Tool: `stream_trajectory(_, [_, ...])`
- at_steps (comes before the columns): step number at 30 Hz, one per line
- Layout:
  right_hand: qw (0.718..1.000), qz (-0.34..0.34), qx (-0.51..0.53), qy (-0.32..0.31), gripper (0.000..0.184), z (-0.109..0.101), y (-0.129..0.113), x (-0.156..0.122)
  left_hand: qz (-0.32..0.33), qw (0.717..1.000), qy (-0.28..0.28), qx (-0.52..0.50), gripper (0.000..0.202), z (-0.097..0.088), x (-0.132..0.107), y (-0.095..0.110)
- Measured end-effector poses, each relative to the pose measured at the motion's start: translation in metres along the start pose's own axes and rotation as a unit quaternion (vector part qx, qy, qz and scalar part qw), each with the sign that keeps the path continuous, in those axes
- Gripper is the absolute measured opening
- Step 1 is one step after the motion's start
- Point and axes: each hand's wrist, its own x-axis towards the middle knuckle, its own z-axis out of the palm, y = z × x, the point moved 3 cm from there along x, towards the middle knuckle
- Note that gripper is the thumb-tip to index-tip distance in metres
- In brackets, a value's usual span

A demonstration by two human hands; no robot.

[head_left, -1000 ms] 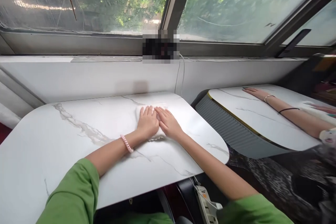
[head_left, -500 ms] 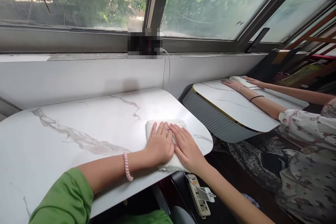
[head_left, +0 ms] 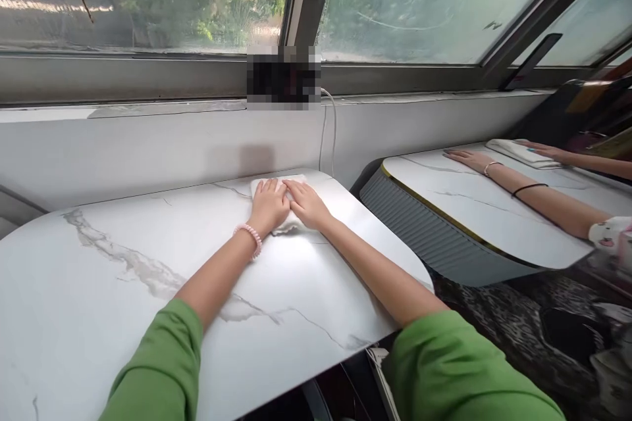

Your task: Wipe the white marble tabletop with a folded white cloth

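A folded white cloth (head_left: pixel 286 226) lies on the white marble-patterned table (head_left: pixel 123 329), close to its far edge by the wall. Flat on the cloth's left part rests my left hand (head_left: pixel 270 204), its fingers stretched forward and a pink coiled band at the wrist. My right hand (head_left: pixel 307 202) lies flat beside it, angled inward so the two hands touch. Both palms press the cloth from above, covering most of it. Neither hand's fingers wrap around it.
At the right, a second marble-topped table (head_left: pixel 444 204) with a ribbed side bears another person's hands (head_left: pixel 467 159) and a folded white towel (head_left: pixel 523 152). White cables (head_left: pixel 334 138) hang down the wall from the sill. A power strip (head_left: pixel 382 375) shows partly below the table edge.
Both my hands and the cloth have slid forward and a little left, from the near edge to the far edge. The other person's left hand is now apart from the towel.
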Motion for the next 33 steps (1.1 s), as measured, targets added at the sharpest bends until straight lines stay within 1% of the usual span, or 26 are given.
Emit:
stream_trajectory(3, [1.0,-0.014,0.012,0.002,0.055,0.008,0.011,0.027,-0.016,1.0,0.014,0.013,0.039,0.003,0.02,-0.013])
stream_trajectory(7, [0.999,-0.02,0.021,0.014,0.054,0.014,0.024,0.046,-0.023,0.999,0.034,0.022,0.037,0.008,0.036,-0.021])
stream_trajectory(12, [1.0,-0.02,0.004,0.007,0.054,0.017,0.027,0.047,-0.018,0.998,0.046,0.033,0.034,0.01,0.04,-0.023])
stream_trajectory(16, [1.0,-0.013,-0.021,-0.018,0.055,0.01,0.02,0.033,-0.016,0.998,0.037,0.043,0.036,0.008,0.028,-0.014])
stream_trajectory(18, [0.999,-0.022,-0.028,-0.031,0.055,0.005,0.015,0.019,-0.014,0.998,0.032,0.047,0.037,0.005,0.016,-0.003])
stream_trajectory(20, [0.998,-0.031,-0.033,-0.043,0.055,-0.001,0.011,-0.002,-0.013,0.998,0.029,0.053,0.038,0.003,0.001,0.013])
stream_trajectory(22, [0.997,-0.033,-0.04,-0.051,0.055,-0.009,0.008,-0.028,-0.009,0.998,0.017,0.055,0.04,0.001,-0.017,0.034])
stream_trajectory(24, [0.997,-0.035,-0.044,-0.048,0.055,-0.021,0.006,-0.061,0.008,0.999,-0.002,0.052,0.042,0.001,-0.036,0.058])
stream_trajectory(27, [0.997,-0.045,-0.045,-0.037,0.054,-0.044,0.004,-0.116,0.065,0.997,-0.024,0.045,0.048,0.002,-0.064,0.098])
stream_trajectory(30, [0.997,-0.042,-0.055,-0.043,0.055,-0.065,0.004,-0.169,0.135,0.99,-0.028,0.031,0.052,0.003,-0.089,0.135])
stream_trajectory(33, [0.997,-0.015,-0.07,-0.036,0.056,-0.082,0.006,-0.206,0.184,0.982,-0.03,0.015,0.052,0.003,-0.103,0.161])
